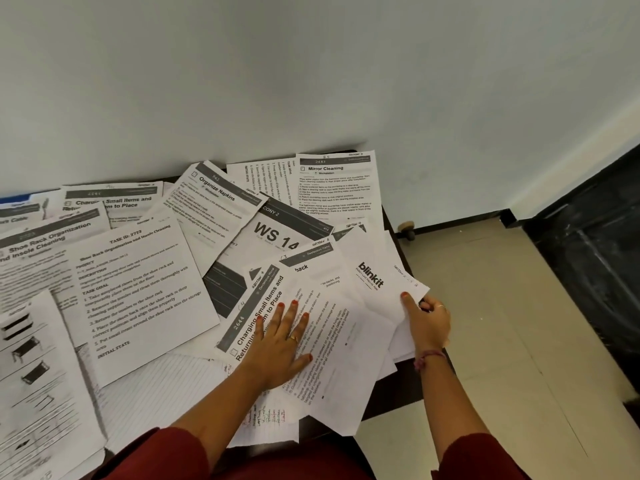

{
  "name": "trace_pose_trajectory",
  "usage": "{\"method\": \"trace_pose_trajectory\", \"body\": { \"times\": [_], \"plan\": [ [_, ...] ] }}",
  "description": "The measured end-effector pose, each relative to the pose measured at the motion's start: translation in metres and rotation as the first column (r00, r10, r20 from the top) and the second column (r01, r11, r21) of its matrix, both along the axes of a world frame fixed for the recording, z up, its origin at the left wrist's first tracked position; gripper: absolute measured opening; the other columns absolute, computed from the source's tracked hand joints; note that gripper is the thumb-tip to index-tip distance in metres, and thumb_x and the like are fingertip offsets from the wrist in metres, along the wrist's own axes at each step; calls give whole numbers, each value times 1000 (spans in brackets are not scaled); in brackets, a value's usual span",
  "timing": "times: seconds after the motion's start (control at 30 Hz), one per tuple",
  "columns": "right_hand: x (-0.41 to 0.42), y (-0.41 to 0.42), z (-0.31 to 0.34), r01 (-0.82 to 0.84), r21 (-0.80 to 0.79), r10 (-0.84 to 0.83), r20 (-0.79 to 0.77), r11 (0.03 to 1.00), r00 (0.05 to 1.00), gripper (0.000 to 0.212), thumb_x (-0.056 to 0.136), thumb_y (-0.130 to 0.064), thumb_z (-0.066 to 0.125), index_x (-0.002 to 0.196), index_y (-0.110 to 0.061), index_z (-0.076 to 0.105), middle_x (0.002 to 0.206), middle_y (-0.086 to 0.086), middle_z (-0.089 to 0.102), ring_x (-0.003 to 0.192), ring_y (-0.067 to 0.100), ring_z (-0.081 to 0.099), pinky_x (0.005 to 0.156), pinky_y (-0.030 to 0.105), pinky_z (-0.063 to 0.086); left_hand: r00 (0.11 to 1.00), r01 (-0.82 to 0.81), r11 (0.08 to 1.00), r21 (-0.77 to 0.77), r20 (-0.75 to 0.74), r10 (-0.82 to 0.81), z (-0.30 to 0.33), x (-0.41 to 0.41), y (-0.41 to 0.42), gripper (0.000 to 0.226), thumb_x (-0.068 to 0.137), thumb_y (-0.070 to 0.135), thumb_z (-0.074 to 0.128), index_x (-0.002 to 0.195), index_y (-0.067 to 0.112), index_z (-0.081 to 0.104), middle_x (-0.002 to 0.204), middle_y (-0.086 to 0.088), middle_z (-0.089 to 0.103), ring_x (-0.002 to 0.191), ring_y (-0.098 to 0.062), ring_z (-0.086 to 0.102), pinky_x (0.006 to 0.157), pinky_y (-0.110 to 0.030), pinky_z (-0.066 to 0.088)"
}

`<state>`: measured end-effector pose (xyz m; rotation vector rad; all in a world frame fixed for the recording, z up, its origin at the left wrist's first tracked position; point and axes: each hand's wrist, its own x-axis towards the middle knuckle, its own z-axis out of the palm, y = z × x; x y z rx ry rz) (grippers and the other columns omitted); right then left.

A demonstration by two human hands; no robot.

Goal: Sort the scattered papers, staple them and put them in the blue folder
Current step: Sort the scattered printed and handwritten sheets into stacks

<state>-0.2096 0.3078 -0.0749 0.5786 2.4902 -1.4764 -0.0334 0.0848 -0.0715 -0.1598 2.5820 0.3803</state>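
Note:
Several printed sheets lie scattered and overlapping across a dark table [391, 216] against the wall. My left hand [282, 344] lies flat with spread fingers on the "Charging Small Items" sheet [266, 296] near the front. My right hand [427, 322] pinches the right edge of the "blinkit" sheet [377, 278], thumb on top and fingers curled beneath, at the table's right edge. A sliver of blue, perhaps the blue folder [14, 199], shows at the far left under papers. No stapler is visible.
A "Mirror Cleaning" sheet [334, 185] lies at the back by the white wall. The "Shoe Rack" task sheet [138, 296] covers the left middle. Tiled floor [502, 323] and a dark panel [595, 258] lie to the right of the table.

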Motion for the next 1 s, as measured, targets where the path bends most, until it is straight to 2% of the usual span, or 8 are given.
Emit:
{"method": "trace_pose_trajectory", "body": {
  "times": [0.2,0.43,0.63,0.67,0.73,0.8,0.87,1.0],
  "plan": [
    [4,-2,11,-161,-87,159,-34,983,987,29,87,-10,66,115,-3,61,112,12,67,100,26,64,86,33,50,1000,-4,1000,-10,-5,4,-2,2,-1,97,59,80,-20,138,26,-32,147,-5,-39,132,-30,-38,104,-49,-25],
    [-9,-8,48,-186,-91,166,-197,978,966,22,90,-14,63,111,-7,63,104,4,67,92,18,63,84,32,52,998,-4,999,32,-67,6,-8,5,-1,78,59,83,-23,118,43,-53,144,-3,-43,133,-30,-40,99,-42,-38],
    [-30,-17,64,-133,-148,97,-227,980,969,17,93,-15,59,108,-9,63,104,8,67,93,22,64,83,36,54,995,8,1000,-16,-97,-9,-6,6,-2,75,63,82,-18,116,43,-55,142,-3,-46,130,-30,-42,98,-39,-39],
    [-33,-18,68,-141,-148,102,-241,979,965,17,93,-15,59,108,-8,63,106,10,67,94,23,64,82,34,53,993,2,999,-49,-116,-8,-7,8,-4,77,69,81,-13,123,41,-51,147,-5,-39,133,-31,-40,101,-40,-38],
    [-40,-22,77,-159,-156,112,-277,975,954,18,93,-13,60,108,-5,64,108,13,68,93,22,64,79,29,52,996,-26,996,-83,-82,19,-3,11,-7,82,86,77,4,147,29,-21,159,-12,1,143,-34,-17,110,-45,-19],
    [-47,-26,89,-184,-171,123,-314,968,941,19,92,-12,60,109,-4,64,107,10,68,92,20,64,73,20,53,994,-107,993,-49,-15,107,-5,10,-11,82,91,71,14,152,17,7,152,-13,31,141,-34,9,110,-46,1],
    [-54,-30,103,-210,-186,133,-358,960,924,22,91,-12,61,113,-5,64,106,7,68,91,17,64,73,15,53,984,-176,984,2,32,176,-10,10,-12,81,92,69,15,152,14,11,150,-14,35,141,-38,20,109,-46,5],
    [-68,-36,128,-296,-129,212,-444,946,870,26,90,-16,65,112,-3,66,106,9,70,91,17,65,85,28,53,994,-105,994,-31,12,106,-6,13,-12,79,93,67,16,152,14,15,151,-14,34,135,-38,37,107,-45,10]
  ]
}}
